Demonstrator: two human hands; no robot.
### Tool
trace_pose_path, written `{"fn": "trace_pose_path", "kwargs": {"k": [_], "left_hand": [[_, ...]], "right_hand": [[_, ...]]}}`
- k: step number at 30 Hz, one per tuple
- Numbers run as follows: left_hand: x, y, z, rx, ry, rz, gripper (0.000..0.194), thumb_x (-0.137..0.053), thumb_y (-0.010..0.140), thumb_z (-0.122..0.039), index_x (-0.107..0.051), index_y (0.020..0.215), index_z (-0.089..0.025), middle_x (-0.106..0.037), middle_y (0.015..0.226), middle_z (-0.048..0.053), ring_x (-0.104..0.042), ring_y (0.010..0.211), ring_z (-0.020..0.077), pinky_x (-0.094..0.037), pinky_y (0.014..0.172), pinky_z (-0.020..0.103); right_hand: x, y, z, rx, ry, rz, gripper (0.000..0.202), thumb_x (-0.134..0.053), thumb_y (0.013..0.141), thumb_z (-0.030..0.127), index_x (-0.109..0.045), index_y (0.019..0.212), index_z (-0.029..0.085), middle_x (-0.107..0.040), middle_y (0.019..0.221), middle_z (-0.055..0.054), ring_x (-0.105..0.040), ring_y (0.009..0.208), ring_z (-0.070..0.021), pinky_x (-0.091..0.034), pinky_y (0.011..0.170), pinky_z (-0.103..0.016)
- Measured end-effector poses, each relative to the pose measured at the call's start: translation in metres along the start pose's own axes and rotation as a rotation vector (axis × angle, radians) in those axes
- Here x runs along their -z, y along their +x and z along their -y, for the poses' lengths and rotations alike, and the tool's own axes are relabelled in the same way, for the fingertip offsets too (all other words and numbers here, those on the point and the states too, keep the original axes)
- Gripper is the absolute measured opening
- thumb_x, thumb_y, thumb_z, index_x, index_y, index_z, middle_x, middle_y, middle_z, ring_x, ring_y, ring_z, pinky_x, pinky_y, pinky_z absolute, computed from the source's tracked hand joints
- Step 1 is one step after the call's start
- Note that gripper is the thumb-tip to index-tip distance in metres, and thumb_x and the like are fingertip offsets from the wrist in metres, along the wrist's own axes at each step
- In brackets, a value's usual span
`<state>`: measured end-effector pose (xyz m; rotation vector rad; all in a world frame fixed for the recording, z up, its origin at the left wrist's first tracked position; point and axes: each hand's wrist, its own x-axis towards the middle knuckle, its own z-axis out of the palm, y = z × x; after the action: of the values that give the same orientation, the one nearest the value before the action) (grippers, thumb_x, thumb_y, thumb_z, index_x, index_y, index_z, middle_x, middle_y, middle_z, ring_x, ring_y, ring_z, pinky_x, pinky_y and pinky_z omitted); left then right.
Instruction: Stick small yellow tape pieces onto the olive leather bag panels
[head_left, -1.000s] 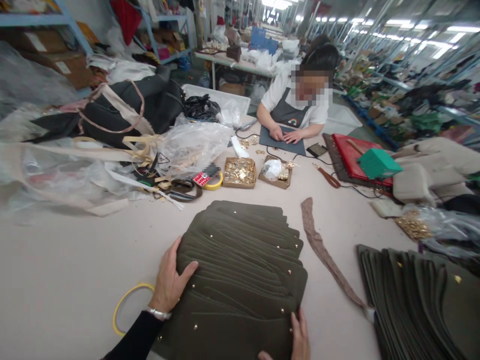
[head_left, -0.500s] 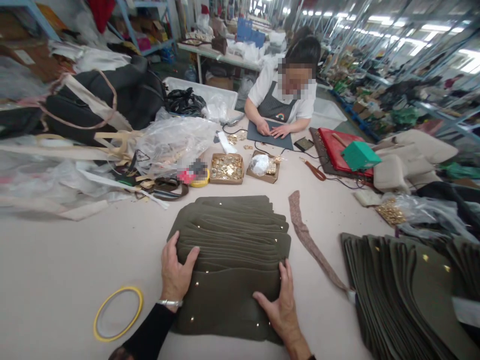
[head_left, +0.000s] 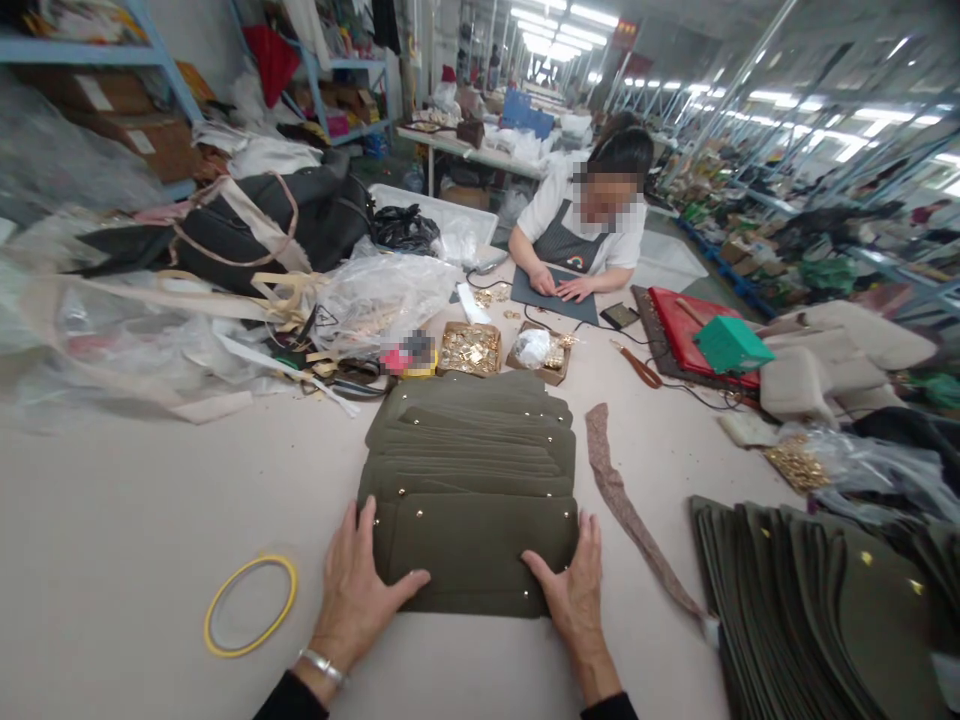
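A fanned pile of dark olive leather-like panels (head_left: pixel 472 545) with small gold studs lies on the table before me. At its left edge is my left hand (head_left: pixel 360 590), fingers stretched along the side and thumb reaching over the top panel's near corner. My right hand (head_left: pixel 574 585) flanks the opposite edge, its fingers also extended, thumb touching the top panel. Both hands are open, with the pile between them. The far panels overlap in uneven steps. A roll of yellow-edged tape (head_left: pixel 250 606) lies flat to the left of my left hand.
A second stack of olive panels (head_left: pixel 817 600) stands at right, beyond a brown patterned strip (head_left: pixel 626 510). Boxes of gold hardware (head_left: pixel 471 350) sit behind the pile. Across the table a co-worker (head_left: pixel 581 230) handles a dark sheet. Plastic bags (head_left: pixel 382 300) crowd the left.
The pile's near edge has moved away from me and its panels are bunched closer together. My left hand has shifted back to the near left corner. The camera view has also shifted.
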<state>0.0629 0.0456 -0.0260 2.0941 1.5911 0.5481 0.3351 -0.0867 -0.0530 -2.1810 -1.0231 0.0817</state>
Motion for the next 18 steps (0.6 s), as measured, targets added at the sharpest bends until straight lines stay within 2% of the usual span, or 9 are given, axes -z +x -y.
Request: {"fn": "trace_pose_path", "kwargs": {"k": [2, 4, 7, 11, 14, 18], "left_hand": [[-0.006, -0.021, 0.003, -0.038, 0.026, -0.002, 0.105, -0.07, 0.068, -0.05, -0.011, 0.149, -0.021, -0.012, 0.156, 0.02, -0.024, 0.139, 0.0429, -0.029, 0.108, 0.062], [-0.008, -0.029, 0.005, -0.068, 0.002, 0.0, 0.103, -0.069, 0.07, -0.047, -0.01, 0.149, -0.022, -0.01, 0.156, 0.02, -0.023, 0.14, 0.0421, -0.03, 0.108, 0.062], [-0.003, -0.028, 0.007, -0.074, -0.056, 0.058, 0.104, -0.07, 0.07, -0.047, -0.009, 0.149, -0.022, -0.01, 0.156, 0.019, -0.021, 0.141, 0.0405, -0.03, 0.108, 0.061], [0.005, -0.024, 0.013, -0.064, -0.106, 0.089, 0.103, -0.07, 0.07, -0.049, -0.01, 0.149, -0.022, -0.014, 0.156, 0.018, -0.023, 0.141, 0.0384, -0.031, 0.109, 0.06], [0.005, -0.026, 0.018, -0.081, -0.115, 0.05, 0.099, -0.067, 0.073, -0.047, -0.01, 0.15, -0.024, -0.022, 0.154, 0.016, -0.029, 0.139, 0.036, -0.033, 0.109, 0.058], [0.001, -0.034, 0.026, -0.165, -0.07, -0.002, 0.097, -0.068, 0.072, -0.045, -0.013, 0.149, -0.026, -0.024, 0.154, 0.016, -0.032, 0.137, 0.0386, -0.034, 0.107, 0.06]], "right_hand": [[0.002, -0.016, 0.001, -0.058, 0.082, 0.009, 0.098, -0.07, 0.073, 0.054, -0.022, 0.148, 0.013, -0.026, 0.152, -0.021, -0.022, 0.14, -0.036, -0.022, 0.112, -0.057], [0.003, -0.028, 0.005, -0.12, 0.183, 0.021, 0.092, -0.069, 0.075, 0.048, -0.023, 0.148, 0.015, -0.028, 0.152, -0.018, -0.026, 0.14, -0.0328, -0.022, 0.114, -0.053], [0.002, -0.038, 0.011, -0.189, 0.347, 0.067, 0.085, -0.067, 0.078, 0.043, -0.024, 0.147, 0.016, -0.027, 0.153, -0.015, -0.025, 0.141, -0.03, -0.021, 0.116, -0.051], [-0.001, -0.034, 0.014, -0.224, 0.509, 0.099, 0.082, -0.063, 0.081, 0.039, -0.021, 0.148, 0.015, -0.023, 0.155, -0.015, -0.021, 0.143, -0.0291, -0.021, 0.116, -0.05], [-0.001, -0.025, 0.011, -0.21, 0.484, 0.118, 0.08, -0.06, 0.083, 0.041, -0.022, 0.148, 0.014, -0.025, 0.154, -0.016, -0.023, 0.142, -0.0289, -0.024, 0.116, -0.05], [-0.001, -0.018, 0.007, -0.185, 0.368, 0.095, 0.075, -0.055, 0.086, 0.045, -0.025, 0.147, 0.015, -0.029, 0.152, -0.016, -0.025, 0.141, -0.0303, -0.02, 0.115, -0.053]]}}
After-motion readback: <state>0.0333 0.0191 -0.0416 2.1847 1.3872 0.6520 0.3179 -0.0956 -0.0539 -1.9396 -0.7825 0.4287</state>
